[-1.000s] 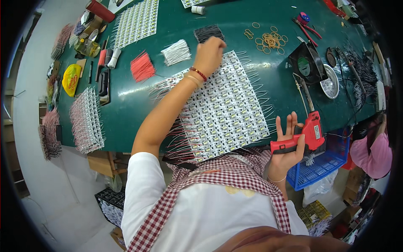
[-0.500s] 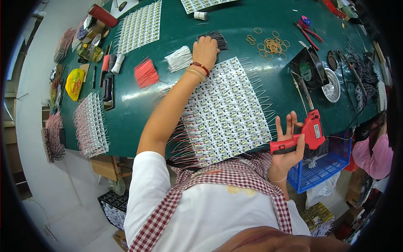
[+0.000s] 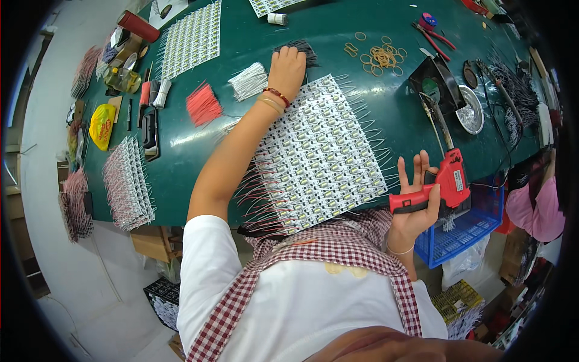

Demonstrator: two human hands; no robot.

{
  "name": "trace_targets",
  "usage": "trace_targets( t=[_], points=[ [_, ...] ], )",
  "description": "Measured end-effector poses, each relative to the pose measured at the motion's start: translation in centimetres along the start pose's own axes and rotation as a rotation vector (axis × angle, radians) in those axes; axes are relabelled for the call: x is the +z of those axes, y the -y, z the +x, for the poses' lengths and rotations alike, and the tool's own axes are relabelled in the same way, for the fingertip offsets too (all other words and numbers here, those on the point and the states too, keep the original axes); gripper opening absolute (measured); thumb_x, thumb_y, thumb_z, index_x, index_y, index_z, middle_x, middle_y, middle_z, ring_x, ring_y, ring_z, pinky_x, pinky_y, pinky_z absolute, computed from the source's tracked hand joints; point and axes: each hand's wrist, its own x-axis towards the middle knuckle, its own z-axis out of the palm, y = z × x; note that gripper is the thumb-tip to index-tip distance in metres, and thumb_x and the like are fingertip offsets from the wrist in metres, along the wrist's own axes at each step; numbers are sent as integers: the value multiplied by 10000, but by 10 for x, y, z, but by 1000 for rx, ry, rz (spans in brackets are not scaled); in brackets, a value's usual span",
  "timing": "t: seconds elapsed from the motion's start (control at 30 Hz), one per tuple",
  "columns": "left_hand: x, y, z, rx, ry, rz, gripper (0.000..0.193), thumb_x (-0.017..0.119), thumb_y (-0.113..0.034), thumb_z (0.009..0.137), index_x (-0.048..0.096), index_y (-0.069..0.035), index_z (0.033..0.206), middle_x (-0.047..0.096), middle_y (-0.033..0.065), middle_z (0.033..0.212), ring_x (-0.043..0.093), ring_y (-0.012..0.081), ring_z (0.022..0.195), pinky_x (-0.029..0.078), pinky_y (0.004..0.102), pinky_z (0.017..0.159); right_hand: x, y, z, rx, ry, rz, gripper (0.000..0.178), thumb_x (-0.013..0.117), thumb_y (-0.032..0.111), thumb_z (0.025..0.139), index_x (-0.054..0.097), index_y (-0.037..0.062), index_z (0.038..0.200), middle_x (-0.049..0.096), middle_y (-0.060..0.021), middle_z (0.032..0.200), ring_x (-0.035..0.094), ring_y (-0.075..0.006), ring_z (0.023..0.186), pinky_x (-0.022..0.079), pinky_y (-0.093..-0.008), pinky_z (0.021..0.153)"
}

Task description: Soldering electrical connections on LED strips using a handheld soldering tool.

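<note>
Two hands at work over green tabletop (image 3: pixel 338 42).

Left hand (image 3: pixel 287 69): arm stretched fwd, fingers curled down onto bundle of black wires (image 3: pixel 303 50) at far side of tabletop; hand covers part of bundle, so can't tell whether it is gripped or just touched. Bead bracelet on wrist.

Right hand (image 3: pixel 416 199): near tabletop's front edge, holding red soldering gun (image 3: pixel 445 184) betw. thumb and palm; fingers spread straight up, not wrapped. Gun tip points away from person.

Large sheet of small white LED boards (image 3: pixel 316 160) w/ wire leads lies betw. the two hands, under left forearm, reaching to near edge.

Other items:
- white wire bundle (image 3: pixel 249 81), just left of left hand
- red wire bundle (image 3: pixel 203 104), further left
- rubber bands (image 3: pixel 380 57), right of black wires
- metal dish (image 3: pixel 472 110), far right
- blue basket (image 3: pixel 464 226), below tabletop edge, beside right hand
- second LED sheet (image 3: pixel 190 39), far left
- stack of LED boards (image 3: pixel 126 184), left edge
</note>
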Motion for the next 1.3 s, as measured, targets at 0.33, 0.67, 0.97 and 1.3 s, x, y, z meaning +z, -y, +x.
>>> trace_targets(
  t=[0.33,0.67,0.97,1.3],
  points=[
    [-21,-19,-3,-700,-182,-1544,160,432,-75,967,560,16,996,653,96,938,627,166,871,489,275,827,4,0,-1,-5,16,-9,287,458,223,933,450,44,1157,443,-251,1295,410,-342,1241,313,-583,1052],
    [0,-15,-19,-697,-131,-1560,184,427,-88,968,572,5,1033,618,48,872,613,129,835,489,261,810,11,-7,-6,37,54,20,284,482,232,924,476,46,1138,433,-252,1311,390,-326,1260,270,-592,1075],
    [12,-3,-1,-280,143,-490,111,607,-110,821,601,-21,887,551,146,946,542,353,899,466,411,784,17,-10,-8,58,81,18,268,485,243,923,500,55,1114,440,-233,1308,390,-304,1260,272,-571,1083],
    [22,-8,0,-164,104,-224,88,587,-89,820,557,-9,841,546,148,901,534,315,902,483,411,769,14,-6,-12,52,27,3,274,498,236,917,489,56,1123,438,-238,1311,395,-309,1256,274,-574,1079]
  ],
)
